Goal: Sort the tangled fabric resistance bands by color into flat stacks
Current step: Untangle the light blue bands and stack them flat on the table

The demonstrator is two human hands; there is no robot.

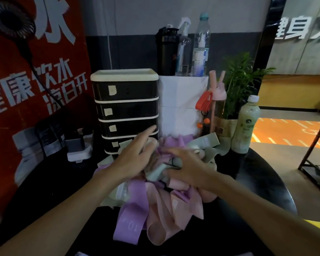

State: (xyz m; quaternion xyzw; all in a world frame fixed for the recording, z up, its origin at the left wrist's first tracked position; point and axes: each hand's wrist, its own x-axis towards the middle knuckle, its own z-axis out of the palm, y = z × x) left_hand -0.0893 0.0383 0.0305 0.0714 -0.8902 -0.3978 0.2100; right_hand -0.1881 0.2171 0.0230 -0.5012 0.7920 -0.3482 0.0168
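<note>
On the dark tabletop's middle, the open left hand should pin the tangled pile while the right hand, gripping a green band, draws it free slowly.

Heaped on the table, a tangle of bands, drawer tower just behind at left, box topped by bottles behind centre, plant and drink bottle behind at right

Purple band, pink band, green band: matt woven cloth, soft, creased.
Counter: black, smooth, low sheen.
Drawer unit: glossy dark plastic fronts, cream matt plastic frames.
Water bottle: clear glossy plastic.
Shaker bottle: black matt plastic.
</note>
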